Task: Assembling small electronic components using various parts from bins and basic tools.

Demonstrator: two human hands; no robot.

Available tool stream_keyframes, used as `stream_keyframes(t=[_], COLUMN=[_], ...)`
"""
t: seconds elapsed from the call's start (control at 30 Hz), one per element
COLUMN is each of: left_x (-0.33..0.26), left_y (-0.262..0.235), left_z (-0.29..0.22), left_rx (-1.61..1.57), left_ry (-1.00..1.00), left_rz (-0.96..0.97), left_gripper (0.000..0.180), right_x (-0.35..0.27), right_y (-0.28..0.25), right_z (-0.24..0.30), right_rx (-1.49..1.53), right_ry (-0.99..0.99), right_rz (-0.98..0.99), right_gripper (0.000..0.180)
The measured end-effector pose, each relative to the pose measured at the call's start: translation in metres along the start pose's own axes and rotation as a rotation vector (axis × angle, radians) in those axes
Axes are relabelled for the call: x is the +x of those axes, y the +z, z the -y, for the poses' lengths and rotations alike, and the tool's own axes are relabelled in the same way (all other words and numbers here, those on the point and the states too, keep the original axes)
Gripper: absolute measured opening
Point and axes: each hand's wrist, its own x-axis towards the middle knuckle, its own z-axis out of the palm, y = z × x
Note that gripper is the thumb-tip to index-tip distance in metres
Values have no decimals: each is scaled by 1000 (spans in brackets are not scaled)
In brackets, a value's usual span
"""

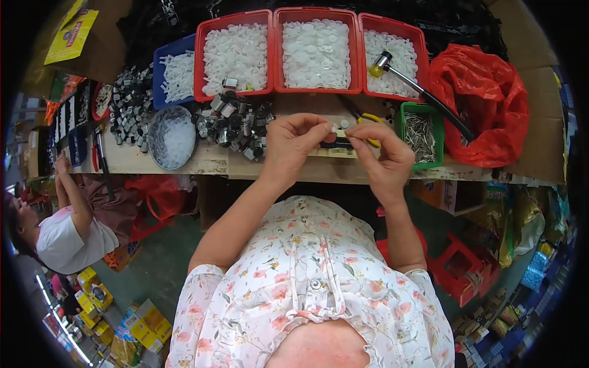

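My left hand (287,150) and my right hand (388,161) are raised over the front of the workbench, fingertips almost meeting. Each is closed in a pinch. A tiny whitish piece seems to show between the fingertips, too small to name. Under them lies a black part (338,143) on a pale block, partly covered by my fingers. Just beyond my right hand are yellow-handled pliers (370,118) and a small white round piece (344,123). Left of my left hand is a heap of black and chrome metal parts (236,126).
Red bins (274,55) of white plastic pieces line the back, beside a blue bin (158,80). A hammer (429,98) leans across the right bin and a red bag (481,98). A green tray (438,138) holds metal pins; a bowl (172,161) stands left. Another person (73,230) works at far left.
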Motion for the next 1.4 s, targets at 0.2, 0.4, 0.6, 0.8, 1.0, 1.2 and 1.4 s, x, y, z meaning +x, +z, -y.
stream_keyframes(t=[0.2, 0.4, 0.6, 0.8, 1.0, 1.2, 1.4], left_x=[-4, -7, -11, -18, -21, -26, -26], left_y=[2, -1, -9, -14, -30, -38, -50], left_z=[3, 8, 14, 14, 14, 15, 30], left_rx=[-42, 12, 90, 178, 408, 659, 998], left_ry=[9, 69, 206, 308, 535, 551, 918], left_rz=[-16, -38, -51, -13, 58, -26, -91], left_gripper=[14, 12, 12, 16, 26, 33, 37], right_x=[0, -1, -2, -1, -5, 0, 2], right_y=[16, 22, 24, 26, 36, 43, 46], right_z=[-5, -6, -11, -10, -12, -28, -35], right_rx=[-76, -392, -165, -2, -47, -230, -381], right_ry=[-219, -457, -182, 8, -92, -292, -356], right_rz=[5, 19, -5, 103, 115, 148, 190], right_gripper=[15, 20, 21, 10, 9, 15, 20])
